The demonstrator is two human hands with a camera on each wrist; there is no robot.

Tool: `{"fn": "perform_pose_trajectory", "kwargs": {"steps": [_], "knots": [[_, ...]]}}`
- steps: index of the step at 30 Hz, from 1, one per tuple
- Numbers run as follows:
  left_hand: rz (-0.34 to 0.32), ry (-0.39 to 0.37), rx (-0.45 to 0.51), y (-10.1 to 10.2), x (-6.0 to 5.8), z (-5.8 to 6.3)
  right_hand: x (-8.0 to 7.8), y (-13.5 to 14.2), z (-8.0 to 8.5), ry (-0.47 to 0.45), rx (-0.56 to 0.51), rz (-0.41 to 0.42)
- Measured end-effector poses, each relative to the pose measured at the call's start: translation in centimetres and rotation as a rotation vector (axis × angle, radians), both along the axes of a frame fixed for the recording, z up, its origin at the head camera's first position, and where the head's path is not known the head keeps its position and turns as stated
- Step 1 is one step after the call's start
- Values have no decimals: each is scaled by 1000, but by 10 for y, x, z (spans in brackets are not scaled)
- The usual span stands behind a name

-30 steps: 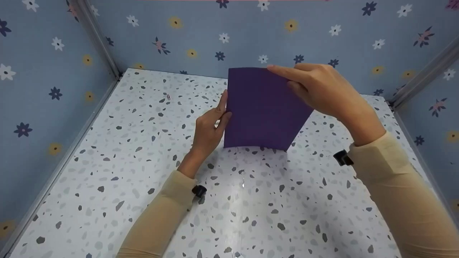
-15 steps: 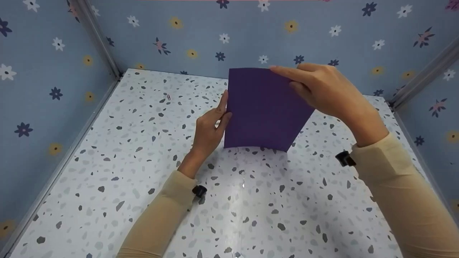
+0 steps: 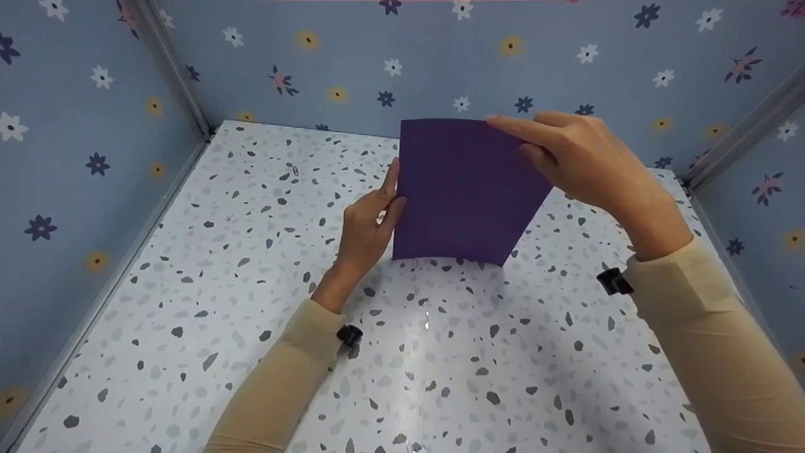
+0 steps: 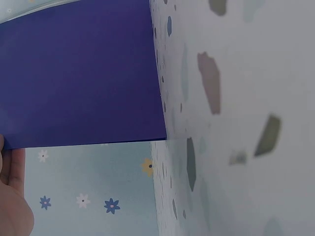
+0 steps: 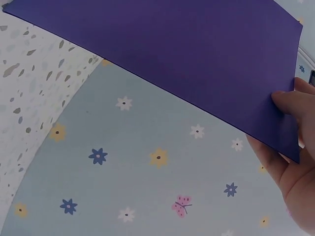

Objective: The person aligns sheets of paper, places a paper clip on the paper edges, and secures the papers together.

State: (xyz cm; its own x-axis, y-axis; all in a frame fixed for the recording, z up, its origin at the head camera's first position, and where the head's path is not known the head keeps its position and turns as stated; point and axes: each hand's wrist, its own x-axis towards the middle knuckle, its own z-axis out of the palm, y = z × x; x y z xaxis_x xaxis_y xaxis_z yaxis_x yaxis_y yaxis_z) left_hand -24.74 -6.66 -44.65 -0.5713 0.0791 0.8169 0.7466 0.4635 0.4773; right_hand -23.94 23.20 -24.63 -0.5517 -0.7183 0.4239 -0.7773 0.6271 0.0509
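Note:
A dark purple sheet of card [image 3: 462, 189] stands nearly upright over the speckled table, slightly bowed, its lower edge down at the tabletop. My left hand [image 3: 368, 220] pinches its left edge, thumb on the near face and fingers behind. At the upper right corner, my right hand [image 3: 582, 154] grips the card, index finger lying along the top edge. The right wrist view shows that thumb [image 5: 285, 103] on the face of the card, with other fingers beneath the corner. Fingers behind the card are partly hidden in the head view.
A small paper clip [image 3: 295, 170] lies on the speckled white table [image 3: 251, 302], left of the card. Blue flowered walls [image 3: 352, 63] enclose the table at the back and both sides. A strip of clear tape or seam [image 3: 427, 318] runs down the table's middle.
My right hand has slid a little to the right along the card's top edge, its forearm shifting with it. The left hand and the card have stayed almost still.

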Motion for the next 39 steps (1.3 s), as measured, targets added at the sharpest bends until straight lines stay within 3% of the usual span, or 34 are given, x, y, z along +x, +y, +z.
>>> {"fn": "perform_pose_trajectory", "kwargs": {"steps": [22, 39], "knots": [[-5, 18, 1, 0, -2, -1, 2, 19, -6, -8, -42, 10], [-16, 23, 13, 1, -1, 0, -1, 31, -13, 37, -91, 59]]}}
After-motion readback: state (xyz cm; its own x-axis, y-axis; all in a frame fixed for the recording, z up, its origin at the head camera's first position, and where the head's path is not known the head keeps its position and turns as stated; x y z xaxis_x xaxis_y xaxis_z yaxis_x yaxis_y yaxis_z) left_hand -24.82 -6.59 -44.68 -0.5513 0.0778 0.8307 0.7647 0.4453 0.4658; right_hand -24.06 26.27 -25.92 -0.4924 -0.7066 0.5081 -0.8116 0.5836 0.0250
